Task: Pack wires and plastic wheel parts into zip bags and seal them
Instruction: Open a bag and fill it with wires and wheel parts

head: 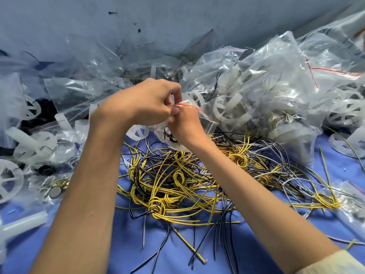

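A small clear zip bag (205,119) with a red seal line is held up over the blue table. My left hand (146,103) pinches its top edge at the red strip. My right hand (183,125) grips the same bag from below and beside, fingers touching the left thumb. Dark wire and a white wheel part show through the bag's lower half. Below the hands lies a tangle of yellow, black and grey wires (177,184). A white plastic wheel part (138,132) lies just under my left hand.
A heap of filled clear bags (276,91) with white wheels rises at the right. Loose white wheels and empty bags (39,143) crowd the left side. A small bag of metal parts (353,202) lies at the right edge. A grey wall stands behind.
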